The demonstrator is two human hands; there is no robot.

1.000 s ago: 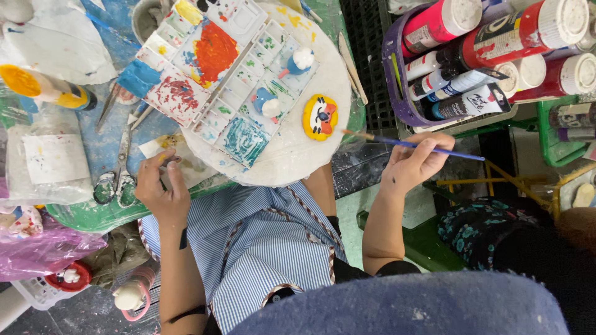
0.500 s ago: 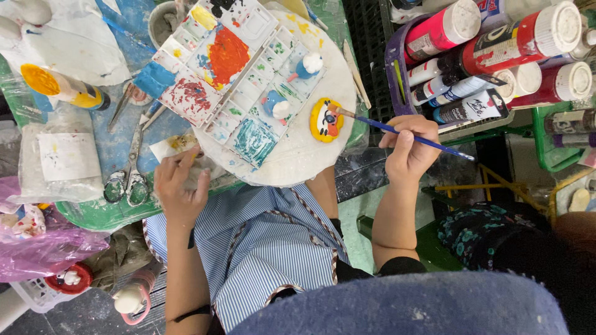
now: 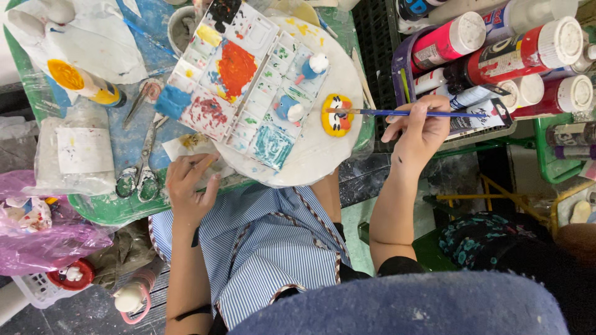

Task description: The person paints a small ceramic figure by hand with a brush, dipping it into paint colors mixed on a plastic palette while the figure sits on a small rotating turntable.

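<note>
My right hand (image 3: 417,133) grips a thin blue paintbrush (image 3: 403,113) held level, with its tip touching a small yellow and orange clay figure (image 3: 336,114). The figure lies on a round white board (image 3: 310,155). A white paint palette (image 3: 239,74) smeared with orange, red, blue and teal paint rests on the same board, with two small blue and white clay figures (image 3: 313,65) on it. My left hand (image 3: 189,186) rests at the near edge of the table beside a scrap of stained paper (image 3: 186,146), its fingers loosely curled and holding nothing.
Scissors (image 3: 143,164) lie on the green table left of my left hand, near a yellow paint bottle (image 3: 84,84) and crumpled plastic sheets. A purple crate (image 3: 400,68) of red, pink and white paint bottles stands at the right. A pink plastic bag (image 3: 37,236) sits at lower left.
My right hand has lifted and swung the brush leftward until its tip meets the yellow figure. My left hand has barely shifted at the table's edge.
</note>
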